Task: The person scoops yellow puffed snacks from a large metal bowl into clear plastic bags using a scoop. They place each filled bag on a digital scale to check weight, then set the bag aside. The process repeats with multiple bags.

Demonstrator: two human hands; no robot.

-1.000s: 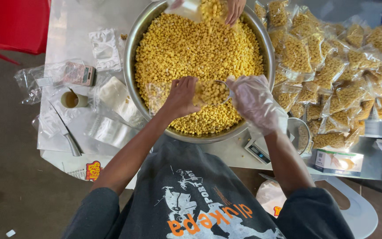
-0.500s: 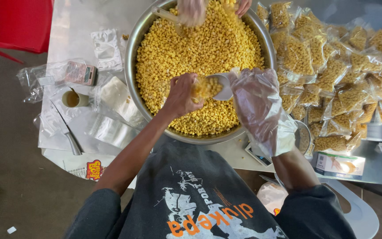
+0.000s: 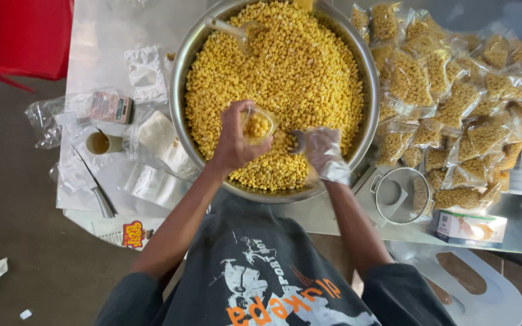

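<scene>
A wide steel bowl (image 3: 179, 78) heaped with small yellow snack pieces (image 3: 297, 66) fills the middle of the table. My bare left hand (image 3: 232, 142) holds a small clear plastic bag (image 3: 257, 125) over the bowl's near side; a few yellow pieces lie inside it. My right hand (image 3: 324, 154), in a thin clear glove, is just right of the bag, closed on a small grey scoop (image 3: 298, 140) that dips into the pieces. The two hands are close but apart.
A clear scoop (image 3: 231, 27) lies in the bowl's far side. Several filled bags (image 3: 454, 96) are piled on the right. Near the front edge sit a round metal lid (image 3: 401, 196) and a glove box (image 3: 471, 226). At the left lie empty bags (image 3: 152, 184), a knife (image 3: 95, 188) and a small cup (image 3: 101, 143).
My gloved right hand has let go of the bag and dropped into the pieces with the scoop. My left hand keeps the bag. The other person's hands at the far rim are gone.
</scene>
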